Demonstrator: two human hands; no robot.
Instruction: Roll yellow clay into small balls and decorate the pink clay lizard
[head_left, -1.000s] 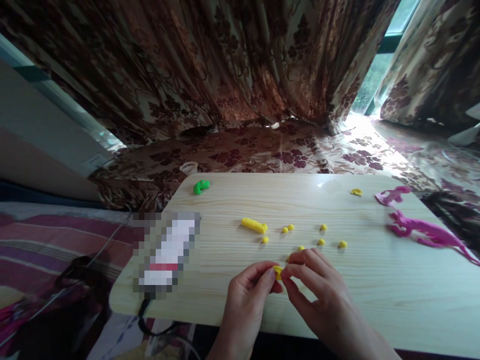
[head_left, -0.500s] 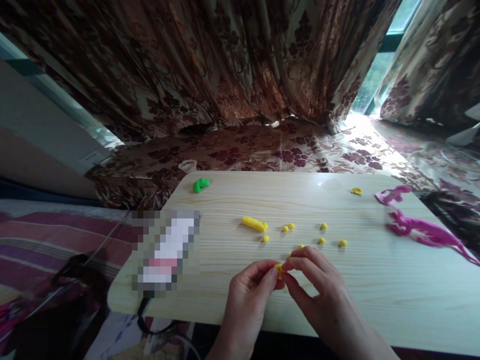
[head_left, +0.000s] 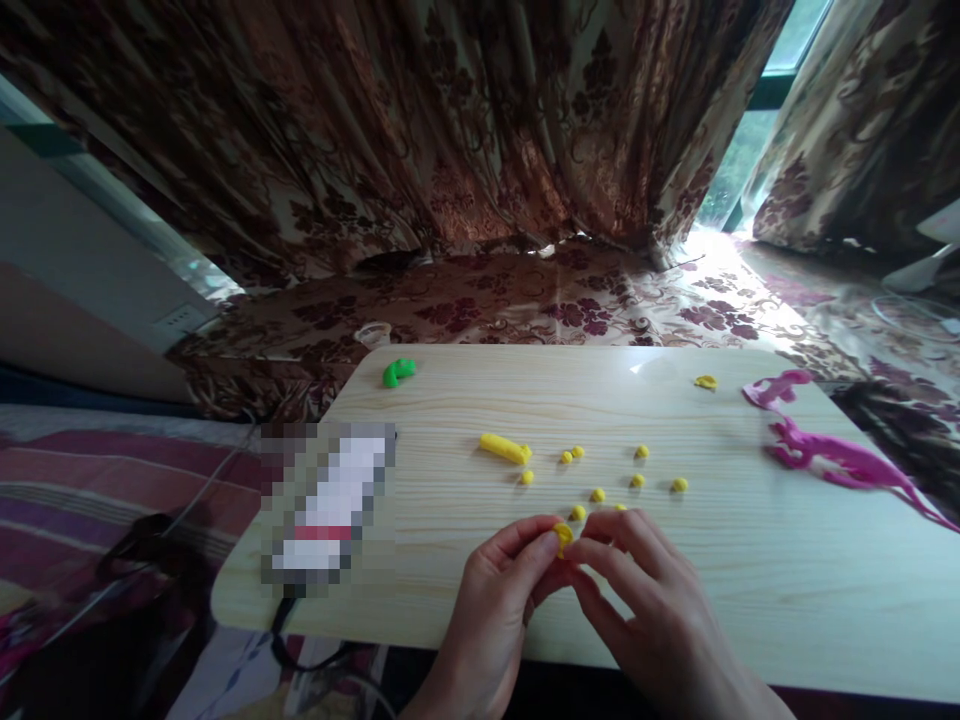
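Just above the table's near side, my left hand (head_left: 502,590) pinches a small flattened piece of yellow modelling clay (head_left: 564,540) between thumb and forefinger. My right hand (head_left: 649,580) meets it from the other side, its bent thumb and fingertips closed at the clay's right edge. Beyond my hands lie several small yellow clay balls, one of them (head_left: 577,513) close to my fingers and another (head_left: 679,485) farther right. A thick yellow clay roll (head_left: 504,448) with a small lump at its right end rests left of the balls.
At the table's (head_left: 442,540) far left lies a green clay piece (head_left: 399,372). A blurred-out device (head_left: 330,510) with a black cable is on the left. A flat yellow scrap (head_left: 706,382) and pink clay figures (head_left: 847,455) lie to the right. Patterned curtains (head_left: 487,130) hang behind.
The yellow clay in my fingers has turned and shows a rounder, flatter face. My right hand has shifted slightly down, uncovering more balls behind it. The view has moved a little.
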